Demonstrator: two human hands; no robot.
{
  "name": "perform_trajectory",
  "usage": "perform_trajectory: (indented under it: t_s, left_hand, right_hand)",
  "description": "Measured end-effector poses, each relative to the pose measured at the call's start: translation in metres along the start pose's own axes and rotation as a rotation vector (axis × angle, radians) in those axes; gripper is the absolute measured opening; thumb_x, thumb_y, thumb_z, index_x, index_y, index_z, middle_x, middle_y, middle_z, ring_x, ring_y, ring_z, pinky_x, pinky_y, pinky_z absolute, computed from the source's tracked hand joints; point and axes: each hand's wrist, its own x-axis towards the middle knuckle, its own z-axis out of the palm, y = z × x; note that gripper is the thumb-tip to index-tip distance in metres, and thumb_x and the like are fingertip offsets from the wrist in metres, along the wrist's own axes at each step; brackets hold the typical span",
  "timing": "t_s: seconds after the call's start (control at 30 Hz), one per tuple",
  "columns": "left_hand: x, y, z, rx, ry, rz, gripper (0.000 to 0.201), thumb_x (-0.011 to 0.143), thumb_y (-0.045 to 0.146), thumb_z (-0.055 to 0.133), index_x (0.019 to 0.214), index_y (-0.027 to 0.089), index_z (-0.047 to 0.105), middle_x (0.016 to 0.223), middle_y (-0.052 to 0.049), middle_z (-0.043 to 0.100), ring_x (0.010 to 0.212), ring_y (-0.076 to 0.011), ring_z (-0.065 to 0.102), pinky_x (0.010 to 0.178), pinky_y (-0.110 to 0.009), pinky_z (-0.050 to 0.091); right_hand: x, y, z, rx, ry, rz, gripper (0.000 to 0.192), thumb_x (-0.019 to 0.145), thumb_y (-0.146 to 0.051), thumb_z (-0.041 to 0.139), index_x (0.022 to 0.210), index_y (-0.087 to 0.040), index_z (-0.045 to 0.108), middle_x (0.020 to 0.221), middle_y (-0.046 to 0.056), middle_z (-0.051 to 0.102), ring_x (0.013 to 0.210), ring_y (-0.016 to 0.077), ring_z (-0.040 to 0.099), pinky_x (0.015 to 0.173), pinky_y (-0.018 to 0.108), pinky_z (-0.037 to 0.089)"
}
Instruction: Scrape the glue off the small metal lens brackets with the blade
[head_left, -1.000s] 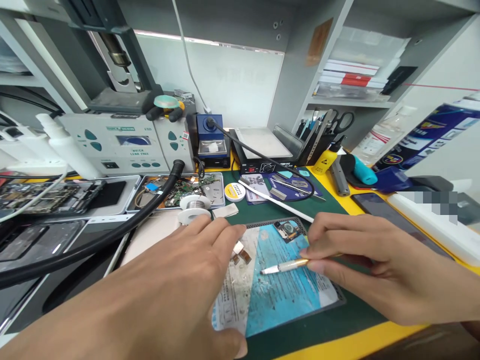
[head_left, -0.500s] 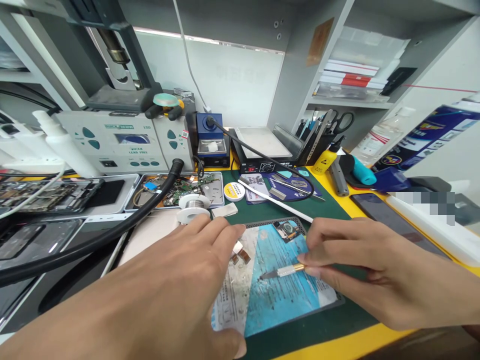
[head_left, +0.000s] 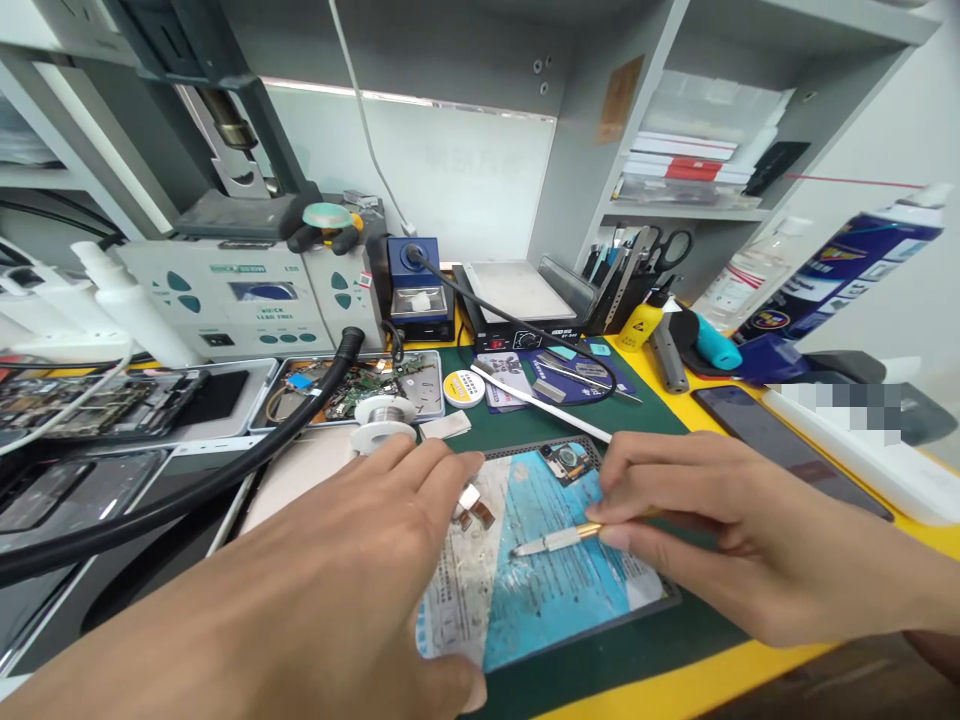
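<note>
My right hand [head_left: 697, 530] pinches a craft knife [head_left: 559, 540] by its gold collar, the blade pointing left. Its tip meets the blue half of a scratched, stained sheet [head_left: 551, 590] on a work pad, at a small dark speck. My left hand [head_left: 352, 560] rests over the pad's left side, fingers together and thumb apart, holding nothing that I can see. Just beside its fingertips lie a small white piece [head_left: 469, 497] and brown flex cable bits [head_left: 482, 515]. A small camera-like module [head_left: 568, 460] sits at the pad's far edge.
Behind stand a soldering station [head_left: 255, 290], a hot plate [head_left: 517, 295] and a tray of circuit boards [head_left: 431, 375]. A solder spool [head_left: 382, 422] is beyond my left hand. A black hose [head_left: 225, 470] crosses the left side. A phone [head_left: 787, 450] lies at right.
The knife has turned in my right fingers, so its blade looks paler and flatter. The view has shifted slightly. My left hand keeps its place on the pad.
</note>
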Motion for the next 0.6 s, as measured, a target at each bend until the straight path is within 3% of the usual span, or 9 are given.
perform_trajectory:
  t_s: [0.2,0.6]
  left_hand:
    - [-0.0027,-0.0019,0.0055,-0.002,0.071,0.047,0.096,0.070,0.048,0.080,0.157,0.031,0.043,0.160,-0.007,0.053,0.145,-0.0418,0.051,0.115,-0.060,0.051]
    - [-0.0032,-0.0057,0.0094,0.022,0.032,-0.009,0.097,0.071,0.053,0.077,0.159,0.036,0.040,0.162,-0.001,0.050,0.147,-0.0398,0.049,0.119,-0.064,0.047]
  right_hand:
    - [-0.0032,0.0013,-0.0041,-0.007,-0.083,0.061,0.013,0.102,-0.019,0.059,0.096,-0.021,0.070,0.089,0.004,0.064,0.075,0.0153,0.061,0.066,0.027,0.045]
    - [-0.0027,-0.0039,-0.0041,-0.030,-0.072,0.051,0.014,0.101,-0.016,0.058,0.092,-0.021,0.068,0.087,0.002,0.061,0.073,0.0138,0.059,0.063,0.027,0.045]
